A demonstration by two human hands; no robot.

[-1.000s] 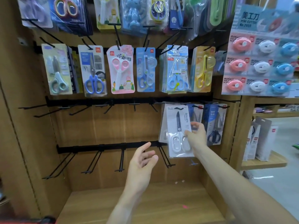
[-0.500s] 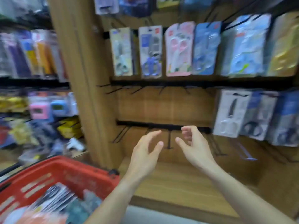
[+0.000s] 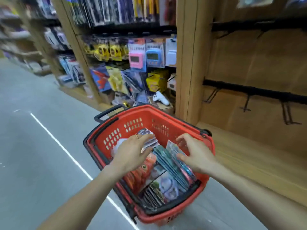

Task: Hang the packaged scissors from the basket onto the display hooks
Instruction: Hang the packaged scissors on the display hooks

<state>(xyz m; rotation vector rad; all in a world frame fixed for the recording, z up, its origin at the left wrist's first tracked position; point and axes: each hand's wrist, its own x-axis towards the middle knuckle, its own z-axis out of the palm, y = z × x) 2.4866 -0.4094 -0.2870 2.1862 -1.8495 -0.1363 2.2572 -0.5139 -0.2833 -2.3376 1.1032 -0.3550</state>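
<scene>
In the head view, a red plastic shopping basket (image 3: pixel 132 123) sits on the grey floor (image 3: pixel 33 146) beside the wooden display shelf (image 3: pixel 249 155), filled with flat packaged scissors (image 3: pixel 167 165) standing on edge. The left hand (image 3: pixel 131 155) hovers over them with fingers spread and holding nothing. The right hand (image 3: pixel 196 155), fingers loosely bent, touches the upper edges of the packages; black metal display hooks (image 3: pixel 287 113) jut from the panel above.

Packages (image 3: pixel 167 165) upright in basket (image 3: pixel 132 117); hooks (image 3: pixel 287 113) right, behind basket.

Both hands reach into the red basket (image 3: pixel 149 117) on the floor, the left hand (image 3: pixel 132 153) spread over packets, the right hand (image 3: pixel 194 155) curling around upright packaged scissors (image 3: pixel 172 165), display hooks (image 3: pixel 245 103) beyond its right.
</scene>
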